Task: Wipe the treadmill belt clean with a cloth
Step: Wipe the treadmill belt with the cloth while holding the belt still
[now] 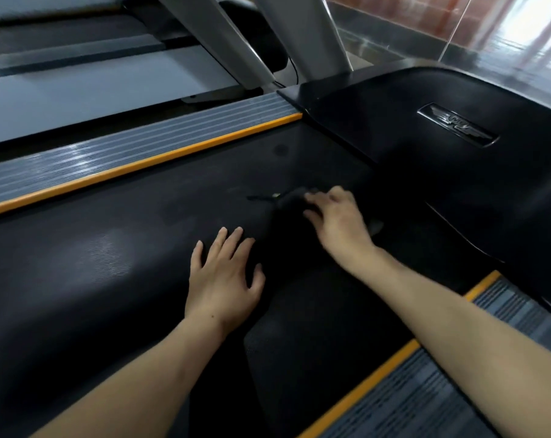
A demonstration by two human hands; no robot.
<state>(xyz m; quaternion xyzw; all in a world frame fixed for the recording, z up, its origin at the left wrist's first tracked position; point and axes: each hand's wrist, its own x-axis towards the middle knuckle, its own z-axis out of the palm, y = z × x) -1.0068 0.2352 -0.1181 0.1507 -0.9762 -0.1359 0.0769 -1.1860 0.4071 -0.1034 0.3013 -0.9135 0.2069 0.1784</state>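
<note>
The black treadmill belt [110, 254] runs across the middle of the view. My left hand [223, 276] lies flat on it with fingers spread. My right hand [337, 216] is further up the belt, near the motor cover, with fingers curled onto a dark cloth [288, 203]. The cloth is black against the black belt, so its outline is hard to make out; a thin strap or tag sticks out to its left. A darker patch of cloth-like material [299, 343] lies between my forearms.
A grey ribbed side rail with an orange edge [141, 153] borders the belt on the left, another one [425, 390] on the right. The glossy black motor cover [425, 137] with a metal badge lies ahead. Silver uprights [236, 42] rise behind; a neighbouring treadmill is at left.
</note>
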